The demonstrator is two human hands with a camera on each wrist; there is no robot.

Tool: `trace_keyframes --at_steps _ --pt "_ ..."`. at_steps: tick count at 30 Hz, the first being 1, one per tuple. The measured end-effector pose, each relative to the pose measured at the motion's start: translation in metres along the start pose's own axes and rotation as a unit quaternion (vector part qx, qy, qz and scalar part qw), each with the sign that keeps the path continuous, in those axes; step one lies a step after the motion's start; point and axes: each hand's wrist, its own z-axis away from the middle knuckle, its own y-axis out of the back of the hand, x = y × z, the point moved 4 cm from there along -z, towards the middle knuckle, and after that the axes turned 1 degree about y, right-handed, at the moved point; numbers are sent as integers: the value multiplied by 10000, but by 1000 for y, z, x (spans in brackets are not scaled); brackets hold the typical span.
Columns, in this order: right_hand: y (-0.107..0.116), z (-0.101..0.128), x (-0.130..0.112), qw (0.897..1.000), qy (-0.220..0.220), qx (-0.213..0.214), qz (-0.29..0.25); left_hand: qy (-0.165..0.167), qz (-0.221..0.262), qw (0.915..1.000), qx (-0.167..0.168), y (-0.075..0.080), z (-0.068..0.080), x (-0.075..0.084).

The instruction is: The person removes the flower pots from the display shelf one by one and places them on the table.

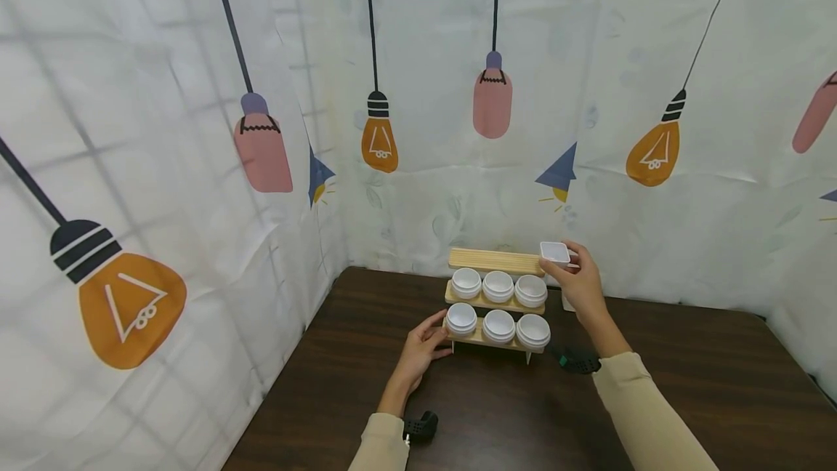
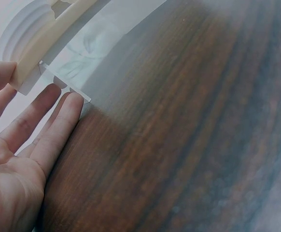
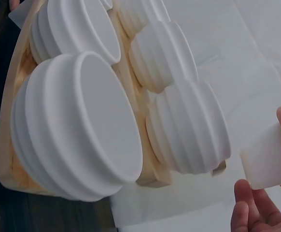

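A wooden rack (image 1: 495, 261) with stepped shelves and clear supports stands on the table. White ribbed round cups fill its lower and middle shelves, among them a front left cup (image 1: 461, 318) and a middle right cup (image 1: 530, 291). The top shelf is bare. My left hand (image 1: 418, 352) grips the left end of the lowest shelf (image 2: 46, 41), thumb on the wood and other fingers by the clear support. Up at the top shelf's right end, my right hand (image 1: 580, 283) holds a small white square cup (image 1: 554, 252) between thumb and fingers.
The rack stands on a dark wooden table (image 1: 680, 369), close to its back edge. A white cloth (image 1: 418, 216) printed with hanging lamps covers the wall behind and at the left. Black wrist cameras sit on both wrists.
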Motion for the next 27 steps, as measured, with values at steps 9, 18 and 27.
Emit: trace_keyframes --at_steps 9,18,27 --pt "9 3 10 10000 -52 17 9 -48 28 10000 -16 0 1 0" --pt "18 4 23 9998 -148 45 95 -8 19 10000 1 0 1 0" --pt "26 6 33 9995 -287 53 149 9 5 10000 11 0 1 1"
